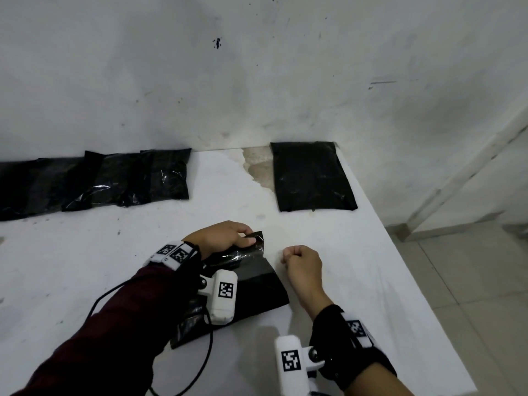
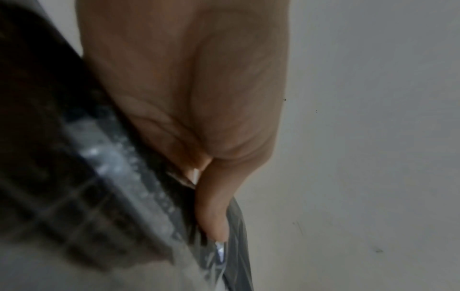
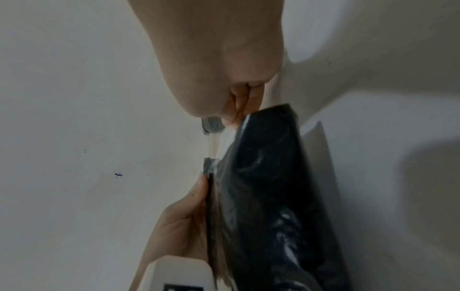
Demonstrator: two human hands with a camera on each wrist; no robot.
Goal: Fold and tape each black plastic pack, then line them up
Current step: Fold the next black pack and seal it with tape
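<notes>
A black plastic pack lies on the white table in front of me, partly under my left wrist. My left hand pinches its glossy far flap between thumb and fingers and holds it lifted. In the left wrist view, the left hand is seen close up against the pack. My right hand rests just right of the flap with its fingers curled into a fist, and I see nothing in it. The right wrist view has the right hand above the pack and the left hand on the pack's edge.
A row of black packs lies along the wall at the back left. One flat black pack sits at the back right beside a worn patch. The table's right edge drops to a tiled floor. A black cable loops near my left arm.
</notes>
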